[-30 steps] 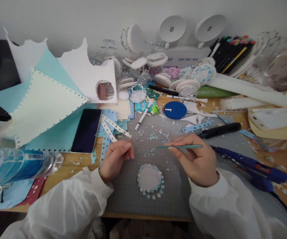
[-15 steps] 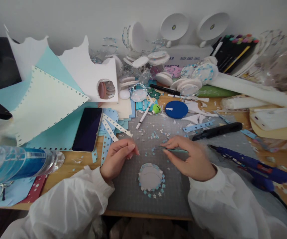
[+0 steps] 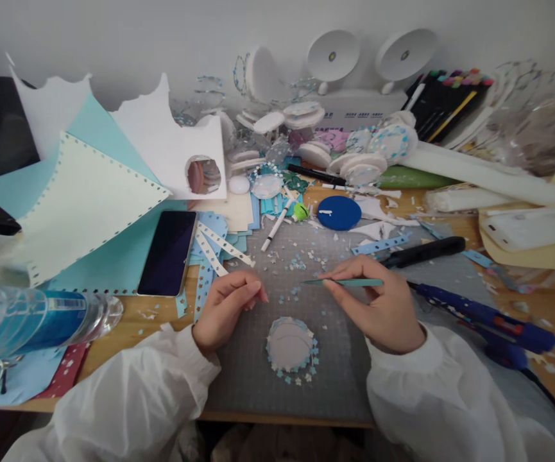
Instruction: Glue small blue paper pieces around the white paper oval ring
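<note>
My right hand pinches slim green tweezers over the grey cutting mat; their points face left, just below a scatter of tiny paper stars. With its fingers curled in and the thumb laid on the forefinger, my left hand rests closed on the mat's left part, and nothing shows in it. Between and below the two hands lies a round white disc ringed with small light-blue and white stars, touched by neither hand.
A glue gun and a black-handled cutter lie at the right. Left are a phone, punched paper sheets and a water bottle. A blue oval lid, a white pen and several white discs crowd the back.
The tweezers have turned in my right hand and now show more of their length, pointing left. My right hand has shifted slightly to the right; my left hand keeps its pose.
</note>
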A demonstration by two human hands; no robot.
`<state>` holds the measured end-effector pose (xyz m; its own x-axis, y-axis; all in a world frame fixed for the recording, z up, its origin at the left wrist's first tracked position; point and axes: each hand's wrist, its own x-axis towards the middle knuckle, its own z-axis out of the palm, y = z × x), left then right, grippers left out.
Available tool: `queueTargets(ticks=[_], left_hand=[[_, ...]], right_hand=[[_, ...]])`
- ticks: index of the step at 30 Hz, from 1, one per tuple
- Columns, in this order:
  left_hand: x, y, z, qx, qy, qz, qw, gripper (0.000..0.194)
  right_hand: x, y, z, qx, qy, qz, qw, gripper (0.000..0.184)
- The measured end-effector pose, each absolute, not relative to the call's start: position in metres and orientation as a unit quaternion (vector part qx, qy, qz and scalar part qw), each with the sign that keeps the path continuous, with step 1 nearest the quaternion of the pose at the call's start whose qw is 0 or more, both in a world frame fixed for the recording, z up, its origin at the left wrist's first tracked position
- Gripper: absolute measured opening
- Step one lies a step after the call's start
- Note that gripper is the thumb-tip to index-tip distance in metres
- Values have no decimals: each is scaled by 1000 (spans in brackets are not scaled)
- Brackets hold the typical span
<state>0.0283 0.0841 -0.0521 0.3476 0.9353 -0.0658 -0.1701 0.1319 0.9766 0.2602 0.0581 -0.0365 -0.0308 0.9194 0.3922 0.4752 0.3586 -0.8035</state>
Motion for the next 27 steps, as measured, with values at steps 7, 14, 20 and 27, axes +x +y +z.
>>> queueTargets(ticks=[7, 14, 20, 27], left_hand=[[29, 85, -54, 501, 374, 425, 654, 30], [26, 84, -55, 499, 372, 415, 664, 29], [27, 84, -55, 493, 364, 421, 668, 29], [26, 83, -58, 501, 367, 421, 661, 28]], right_hand=[[267, 62, -37, -455, -776, 226, 375, 11], [265, 61, -43, -453, -779, 218, 373, 11], [262, 59, -40, -473, -745, 232, 408, 13], [261, 58, -32, -499, -671, 260, 483, 13]])
